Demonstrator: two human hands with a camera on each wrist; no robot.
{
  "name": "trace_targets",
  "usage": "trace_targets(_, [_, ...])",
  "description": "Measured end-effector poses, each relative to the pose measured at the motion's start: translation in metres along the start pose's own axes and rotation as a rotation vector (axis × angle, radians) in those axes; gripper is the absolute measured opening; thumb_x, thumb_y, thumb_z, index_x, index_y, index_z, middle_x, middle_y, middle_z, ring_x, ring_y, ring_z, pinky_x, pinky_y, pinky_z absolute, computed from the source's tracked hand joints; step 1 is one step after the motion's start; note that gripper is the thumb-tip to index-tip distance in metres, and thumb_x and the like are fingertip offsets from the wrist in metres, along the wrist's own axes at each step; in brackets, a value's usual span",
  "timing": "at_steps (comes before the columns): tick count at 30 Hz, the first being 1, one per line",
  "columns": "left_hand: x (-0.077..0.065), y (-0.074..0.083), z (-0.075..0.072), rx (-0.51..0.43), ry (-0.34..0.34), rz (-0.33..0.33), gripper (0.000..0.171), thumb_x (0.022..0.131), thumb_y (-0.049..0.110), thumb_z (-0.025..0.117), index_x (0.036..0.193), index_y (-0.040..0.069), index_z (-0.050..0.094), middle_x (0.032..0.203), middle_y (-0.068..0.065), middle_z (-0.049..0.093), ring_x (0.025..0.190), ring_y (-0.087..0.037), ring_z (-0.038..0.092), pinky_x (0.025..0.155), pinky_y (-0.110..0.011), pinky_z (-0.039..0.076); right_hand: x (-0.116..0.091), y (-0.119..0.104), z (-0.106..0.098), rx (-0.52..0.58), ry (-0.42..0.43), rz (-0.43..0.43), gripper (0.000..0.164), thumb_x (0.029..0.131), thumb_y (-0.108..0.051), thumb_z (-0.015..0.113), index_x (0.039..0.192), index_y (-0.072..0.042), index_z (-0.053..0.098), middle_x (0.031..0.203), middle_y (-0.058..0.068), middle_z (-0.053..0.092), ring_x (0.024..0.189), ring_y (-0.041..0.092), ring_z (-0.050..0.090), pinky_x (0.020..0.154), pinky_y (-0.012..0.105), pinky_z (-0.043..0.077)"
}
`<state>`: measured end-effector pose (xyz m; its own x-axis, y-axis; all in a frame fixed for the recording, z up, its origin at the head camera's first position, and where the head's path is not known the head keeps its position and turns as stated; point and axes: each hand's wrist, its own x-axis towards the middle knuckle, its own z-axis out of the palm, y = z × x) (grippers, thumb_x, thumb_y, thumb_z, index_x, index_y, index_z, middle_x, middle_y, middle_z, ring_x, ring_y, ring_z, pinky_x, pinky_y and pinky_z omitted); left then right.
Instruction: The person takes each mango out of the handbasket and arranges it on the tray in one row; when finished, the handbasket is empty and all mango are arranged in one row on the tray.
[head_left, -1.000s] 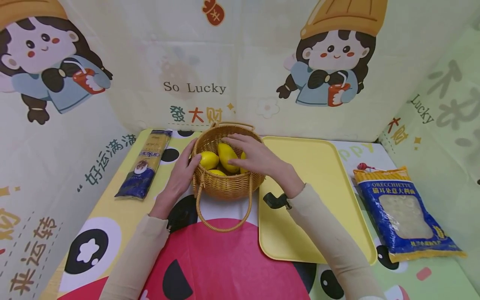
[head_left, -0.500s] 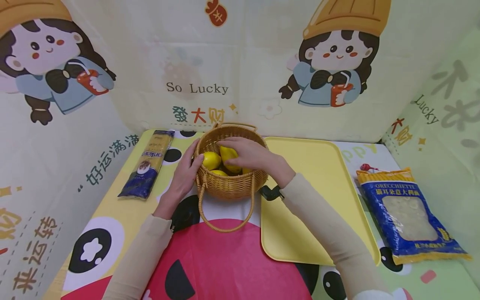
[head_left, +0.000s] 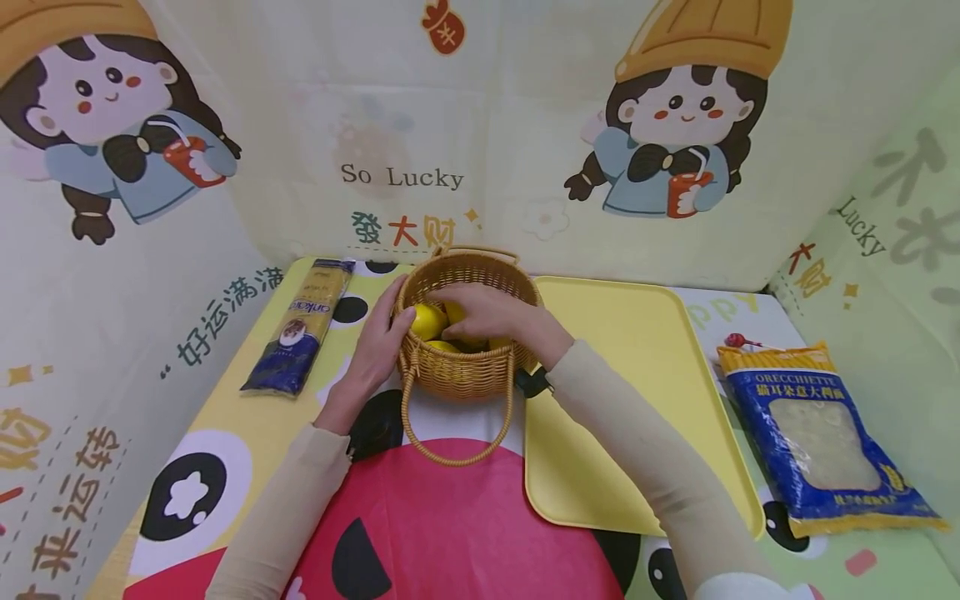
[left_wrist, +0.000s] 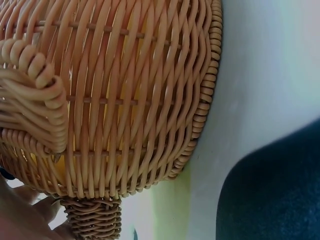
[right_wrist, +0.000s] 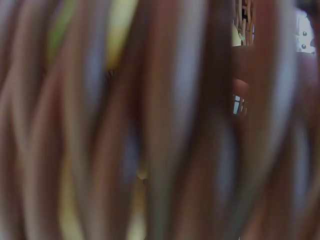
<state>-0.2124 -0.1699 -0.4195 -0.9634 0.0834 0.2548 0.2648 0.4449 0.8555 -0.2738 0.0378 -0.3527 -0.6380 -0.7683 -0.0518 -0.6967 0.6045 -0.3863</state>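
Observation:
My left hand (head_left: 378,335) holds the left rim of a round wicker basket (head_left: 465,382), thumb over the near edge. Several yellow fruits lie inside, among them a lemon (head_left: 429,321) at the left. My right hand (head_left: 486,313) reaches down into the basket, its fingers and thumb around an elongated yellow mango (head_left: 454,312) that they mostly cover. In the left wrist view the woven wall (left_wrist: 125,100) fills most of the picture, with my left fingers (left_wrist: 25,212) at the lower left. Blurred wicker strands (right_wrist: 170,100) block the right wrist view.
A yellow tray (head_left: 622,333) lies right of the basket, under my right forearm. One handle (head_left: 457,463) hangs down in front. A pasta packet (head_left: 300,325) lies left; a blue orecchiette bag (head_left: 817,442) and a red lollipop (head_left: 735,340) lie right.
My right hand has moved from above the fruit down into the basket and closed around the mango, covering more of it. The left hand keeps its hold on the rim.

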Motion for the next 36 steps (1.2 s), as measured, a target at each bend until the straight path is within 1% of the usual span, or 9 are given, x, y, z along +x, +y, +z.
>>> trace_targets(5, [0.002,0.001,0.003,-0.01,-0.006,0.025,0.063,0.102,0.047,0.041,0.159,0.033,0.019,0.165,0.003,0.023,0.152,-0.023,0.024,0.123,-0.053,0.023,0.003,0.002,0.003,0.032,-0.012,-0.02,0.062,0.091,-0.026,0.069,0.149,-0.019,0.047,0.15,0.0,0.051,0.138,0.018,0.046,0.119,0.037,0.034])
trace_targets(8, [0.001,0.002,0.003,-0.022,-0.003,0.027,0.062,0.103,0.044,0.042,0.159,0.033,0.019,0.165,0.004,0.022,0.152,-0.022,0.023,0.123,-0.052,0.023,0.004,0.002,0.004,0.059,-0.028,-0.046,0.064,0.091,-0.023,0.071,0.15,-0.019,0.046,0.151,0.0,0.05,0.138,0.018,0.045,0.119,0.036,0.034])
trace_targets(13, [0.003,0.002,0.001,-0.051,0.004,0.026,0.061,0.103,0.037,0.043,0.159,0.032,0.019,0.165,0.006,0.022,0.152,-0.02,0.022,0.124,-0.051,0.023,0.007,-0.001,0.003,0.017,-0.046,-0.084,0.068,0.089,-0.019,0.071,0.15,-0.021,0.044,0.152,0.002,0.048,0.137,0.02,0.046,0.118,0.038,0.035])
trace_targets(16, [0.003,0.004,-0.001,-0.081,0.006,0.02,0.061,0.104,0.032,0.044,0.159,0.028,0.02,0.166,0.004,0.021,0.152,-0.021,0.022,0.124,-0.05,0.022,0.011,-0.002,0.003,-0.02,-0.054,-0.086,0.068,0.088,-0.018,0.071,0.15,-0.023,0.044,0.151,0.001,0.049,0.134,0.019,0.047,0.116,0.037,0.037])
trace_targets(18, [0.001,0.008,-0.002,-0.099,0.006,0.017,0.061,0.104,0.028,0.044,0.16,0.024,0.02,0.166,0.001,0.022,0.152,-0.022,0.022,0.124,-0.05,0.021,0.014,-0.003,0.003,-0.04,-0.059,-0.083,0.068,0.089,-0.019,0.071,0.15,-0.026,0.044,0.15,-0.001,0.049,0.133,0.017,0.047,0.116,0.037,0.038])
trace_targets(24, [-0.009,0.032,-0.007,-0.119,0.014,0.034,0.06,0.103,0.02,0.042,0.159,0.01,0.022,0.164,-0.009,0.024,0.152,-0.027,0.023,0.124,-0.05,0.021,0.02,-0.007,0.004,-0.079,-0.083,-0.067,0.068,0.09,-0.02,0.07,0.152,-0.027,0.041,0.153,-0.002,0.046,0.136,0.017,0.045,0.117,0.037,0.036])
trace_targets(27, [-0.01,0.037,-0.007,-0.124,0.01,0.038,0.06,0.103,0.02,0.041,0.159,0.01,0.022,0.164,-0.01,0.023,0.151,-0.028,0.024,0.123,-0.051,0.022,0.02,-0.008,0.004,-0.098,-0.091,-0.055,0.067,0.091,-0.021,0.07,0.152,-0.026,0.042,0.154,-0.001,0.045,0.139,0.018,0.043,0.119,0.037,0.034])
trace_targets(30, [-0.01,0.039,-0.006,-0.13,0.003,0.039,0.06,0.103,0.02,0.041,0.159,0.011,0.021,0.165,-0.011,0.023,0.152,-0.028,0.023,0.123,-0.051,0.023,0.02,-0.008,0.005,-0.13,-0.087,-0.066,0.062,0.092,-0.022,0.069,0.149,-0.024,0.045,0.153,0.0,0.047,0.139,0.018,0.044,0.119,0.037,0.034])
trace_targets(36, [-0.011,0.04,-0.003,-0.139,-0.009,0.034,0.059,0.104,0.02,0.041,0.159,0.012,0.021,0.165,-0.01,0.022,0.152,-0.028,0.022,0.123,-0.05,0.023,0.018,-0.008,0.006,-0.18,-0.113,-0.083,0.057,0.091,-0.027,0.07,0.144,-0.024,0.051,0.144,0.0,0.054,0.127,0.017,0.052,0.113,0.036,0.041])
